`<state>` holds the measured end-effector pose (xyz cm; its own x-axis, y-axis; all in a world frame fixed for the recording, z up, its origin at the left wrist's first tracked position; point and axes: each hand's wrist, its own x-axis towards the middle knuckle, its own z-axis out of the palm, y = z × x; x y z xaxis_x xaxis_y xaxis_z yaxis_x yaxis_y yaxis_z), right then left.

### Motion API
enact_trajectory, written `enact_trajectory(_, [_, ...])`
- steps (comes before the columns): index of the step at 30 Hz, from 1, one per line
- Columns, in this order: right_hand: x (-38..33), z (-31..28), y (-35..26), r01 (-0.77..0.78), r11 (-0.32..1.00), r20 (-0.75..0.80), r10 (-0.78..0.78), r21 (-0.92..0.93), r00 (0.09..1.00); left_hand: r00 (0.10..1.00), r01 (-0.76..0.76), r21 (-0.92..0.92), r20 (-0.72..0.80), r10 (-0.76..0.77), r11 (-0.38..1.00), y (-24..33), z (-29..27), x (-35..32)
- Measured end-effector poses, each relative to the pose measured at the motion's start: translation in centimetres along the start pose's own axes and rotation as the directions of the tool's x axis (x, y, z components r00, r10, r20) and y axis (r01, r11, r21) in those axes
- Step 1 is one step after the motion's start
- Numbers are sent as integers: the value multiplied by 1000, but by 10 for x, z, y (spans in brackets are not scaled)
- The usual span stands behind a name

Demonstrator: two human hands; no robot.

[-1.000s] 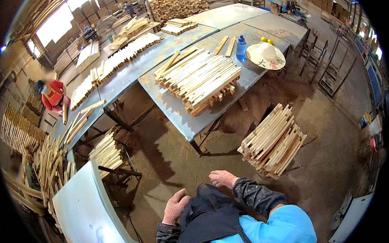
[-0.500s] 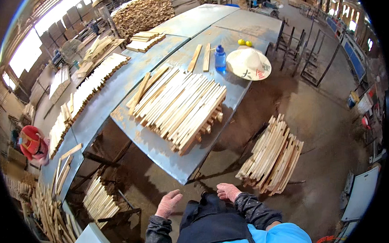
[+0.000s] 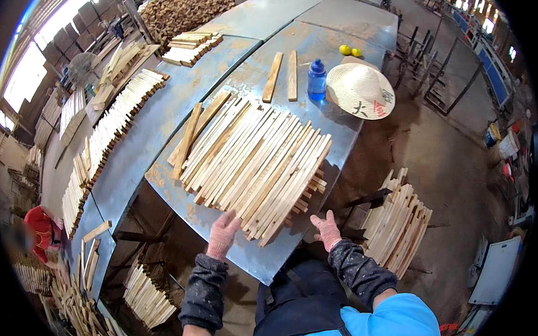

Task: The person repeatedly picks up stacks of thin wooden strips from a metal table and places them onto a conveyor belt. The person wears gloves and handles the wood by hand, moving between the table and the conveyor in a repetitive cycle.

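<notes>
A stack of pale wooden strips (image 3: 254, 161) lies on the blue-grey metal table (image 3: 254, 259) in front of me, the strips side by side in layers with uneven ends. My left hand (image 3: 224, 234), in a pinkish knit glove, is at the near ends of the strips with its fingers stretched forward; whether it touches them I cannot tell. Off the stack's near right corner, my right hand (image 3: 326, 230) wears the same kind of glove, its fingers spread and holding nothing. Two loose strips (image 3: 189, 135) lean along the stack's left side.
Farther up the table are two loose slats (image 3: 292, 76), a blue water bottle (image 3: 317, 81), a straw hat (image 3: 360, 91) and two yellow fruits (image 3: 345, 50). Another strip stack (image 3: 397, 226) rests on a rack at right. A long strip row (image 3: 113, 133) lines the left table; someone in red (image 3: 41, 234) is beyond.
I have come closer to the table. Both hands have moved forward and up from beside my apron to the near end of the stack, and the left fingers now reach its edge.
</notes>
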<state>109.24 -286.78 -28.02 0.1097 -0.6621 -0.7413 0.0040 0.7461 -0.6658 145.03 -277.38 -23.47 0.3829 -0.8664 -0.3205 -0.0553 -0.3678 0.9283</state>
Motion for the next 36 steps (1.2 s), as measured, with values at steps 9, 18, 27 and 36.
enact_trajectory(9, [79, 42, -12, 87, 984, -136, -66, 155, 989, 950, 123, 772, -274, 151, 624, 66, -40, 203])
enact_trajectory(18, [92, 50, -13, 270, 959, -186, -250, 91, 950, 976, 199, 849, -217, -20, 489, 70, -43, 326])
enact_trajectory(27, [120, 71, -9, 77, 996, -317, -89, -53, 944, 921, 293, 826, -379, 91, 481, 44, -54, 349])
enact_trajectory(36, [134, 30, 16, 520, 617, 64, -607, -591, 792, 983, 185, 773, -148, -112, 607, 39, -73, 261])
